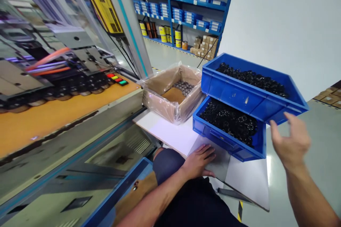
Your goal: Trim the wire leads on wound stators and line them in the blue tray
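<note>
Right now the upper blue plastic crate [223, 88] is sitting above the lower blue crate [229, 145], overlapping its far part, and small black ring-like parts [253, 79] are lying loose in it. With that much inside, I am expecting it to be heavy, its walls stiff and rather slick, and its load prone to sliding if tipped. I am judging the rim at opposite ends, with fingers hooked underneath, to be the surest hold; one corner alone would probably be letting it swing.

My right hand [294, 138] is standing open by its near right corner, thumb and fingers parted, gripping nothing; whether the fingertips are touching the plastic, I cannot tell. My left hand [199, 161] is lying palm down, loosely spread and holding nothing, on a grey sheet [220, 161] just before the lower crate.

Beneath, the white tabletop [165, 127] is carrying the lower crate and a plastic-lined cardboard box [160, 108]. Further left, a machine [90, 60] is standing over an orange surface [112, 95], and blue shelving [168, 0] is rising beyond.
</note>
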{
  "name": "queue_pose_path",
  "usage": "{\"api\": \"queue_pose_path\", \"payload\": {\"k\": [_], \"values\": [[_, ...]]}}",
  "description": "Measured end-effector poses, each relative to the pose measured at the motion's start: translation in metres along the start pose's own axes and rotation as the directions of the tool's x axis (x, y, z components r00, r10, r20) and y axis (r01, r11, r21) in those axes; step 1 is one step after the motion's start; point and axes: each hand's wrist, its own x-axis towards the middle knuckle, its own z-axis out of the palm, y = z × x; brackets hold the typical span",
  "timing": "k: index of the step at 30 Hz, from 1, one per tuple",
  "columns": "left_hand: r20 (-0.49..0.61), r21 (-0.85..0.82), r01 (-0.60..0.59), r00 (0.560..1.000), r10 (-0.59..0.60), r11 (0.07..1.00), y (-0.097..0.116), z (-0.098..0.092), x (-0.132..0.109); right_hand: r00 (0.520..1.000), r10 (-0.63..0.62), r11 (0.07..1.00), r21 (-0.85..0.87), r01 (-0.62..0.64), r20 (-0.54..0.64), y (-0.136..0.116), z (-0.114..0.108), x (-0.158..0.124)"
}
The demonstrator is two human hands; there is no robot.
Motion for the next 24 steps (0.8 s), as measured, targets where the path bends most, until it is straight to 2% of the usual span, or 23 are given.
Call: {"api": "queue_pose_path", "payload": {"k": [1, 2, 4, 5, 7, 8, 10, 12, 13, 14, 15, 17, 18, 19, 21, 22, 24], "values": [[0.008, -0.001, 0.008, 1.0, -0.008, 1.0, 0.002, -0.004, 0.001, 0.982, -0.16, 0.982, -0.117, 0.149, -0.097, 0.0, -0.004, 0.021], [0.016, -0.002, 0.016, 1.0, -0.016, 1.0, 0.005, -0.008, 0.002, 0.932, -0.315, 0.938, -0.205, 0.278, -0.18, 0.003, -0.006, 0.044], [0.029, -0.005, 0.028, 0.999, -0.028, 1.0, 0.009, -0.014, 0.005, 0.895, -0.445, 0.858, -0.301, 0.416, -0.032, 0.012, -0.003, 0.09], [0.034, -0.007, 0.033, 0.999, -0.033, 0.999, 0.011, -0.016, 0.006, 0.881, -0.461, 0.829, -0.304, 0.469, 0.105, 0.018, 0.001, 0.11], [0.037, -0.006, 0.045, 0.998, -0.044, 0.999, 0.017, -0.019, 0.007, 0.862, -0.467, 0.814, -0.285, 0.505, 0.195, 0.027, 0.01, 0.135], [0.035, -0.002, 0.052, 0.998, -0.052, 0.999, 0.02, -0.021, 0.006, 0.862, -0.468, 0.818, -0.272, 0.506, 0.197, 0.027, 0.013, 0.138], [0.024, 0.013, 0.073, 0.997, -0.073, 0.997, 0.024, -0.03, 0.003, 0.868, -0.485, 0.831, -0.254, 0.495, 0.105, 0.019, 0.017, 0.128], [-0.038, 0.056, 0.088, 0.996, -0.085, 0.995, 0.025, -0.053, -0.001, 0.857, -0.513, 0.841, -0.17, 0.514, 0.056, 0.001, 0.019, 0.101], [-0.093, 0.091, 0.1, 0.991, -0.091, 0.991, 0.024, -0.072, -0.001, 0.828, -0.554, 0.824, -0.08, 0.561, 0.087, -0.011, 0.022, 0.084], [-0.169, 0.137, 0.116, 0.981, -0.093, 0.984, 0.02, -0.094, -0.001, 0.759, -0.598, 0.8, 0.147, 0.581, 0.258, -0.022, 0.026, 0.068], [-0.249, 0.187, 0.159, 0.962, -0.11, 0.969, 0.014, -0.121, 0.003, 0.647, -0.605, 0.794, 0.291, 0.534, 0.464, -0.034, 0.033, 0.053], [-0.369, 0.205, 0.312, 0.902, -0.222, 0.928, -0.005, -0.181, 0.017, 0.402, -0.52, 0.836, 0.351, 0.422, 0.754, -0.056, 0.054, 0.035], [-0.396, 0.175, 0.4, 0.865, -0.308, 0.9, -0.018, -0.21, 0.029, 0.306, -0.464, 0.855, 0.331, 0.399, 0.831, -0.066, 0.067, 0.031], [-0.381, 0.13, 0.493, 0.826, -0.415, 0.861, -0.034, -0.238, 0.042, 0.245, -0.429, 0.863, 0.314, 0.396, 0.87, -0.076, 0.081, 0.03], [-0.366, 0.113, 0.559, 0.792, -0.488, 0.822, -0.071, -0.281, 0.07, 0.175, -0.442, 0.845, 0.344, 0.409, 0.88, -0.093, 0.11, 0.034], [-0.352, 0.094, 0.586, 0.776, -0.524, 0.805, -0.092, -0.294, 0.084, 0.155, -0.471, 0.829, 0.376, 0.413, 0.869, -0.099, 0.122, 0.036], [-0.34, 0.025, 0.648, 0.722, -0.603, 0.761, -0.134, -0.305, 0.105, 0.127, -0.511, 0.806, 0.423, 0.414, 0.85, -0.107, 0.143, 0.037]]}}
